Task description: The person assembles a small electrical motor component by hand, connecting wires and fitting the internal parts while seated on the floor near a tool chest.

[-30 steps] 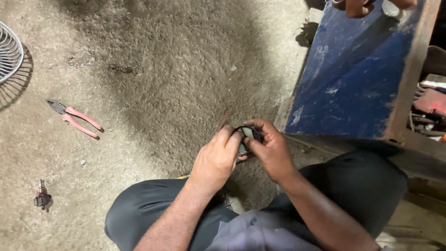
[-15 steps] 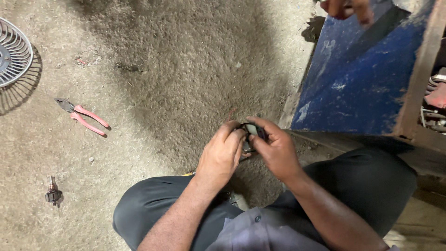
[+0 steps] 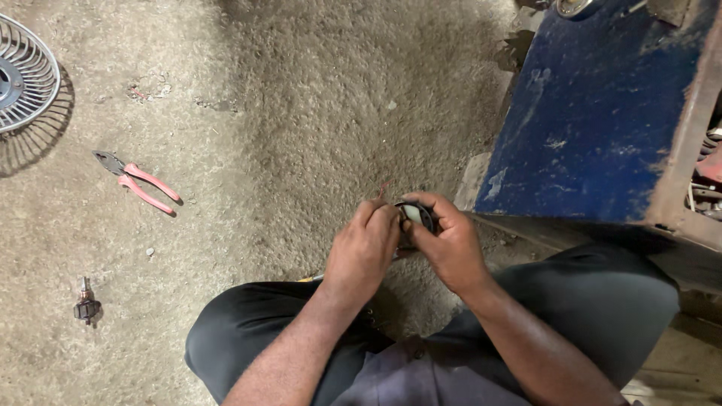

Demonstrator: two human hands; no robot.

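Both hands meet above the knees: the left hand (image 3: 366, 252) and right hand (image 3: 449, 244) are curled tight around a small dark round part (image 3: 414, 216) pinched between them. Pink-handled pliers (image 3: 139, 183) lie well apart on the concrete floor (image 3: 301, 113), beside a wire fan guard (image 3: 26, 75).

No packages, labels, signs or screens that I can make out anywhere in my head view.
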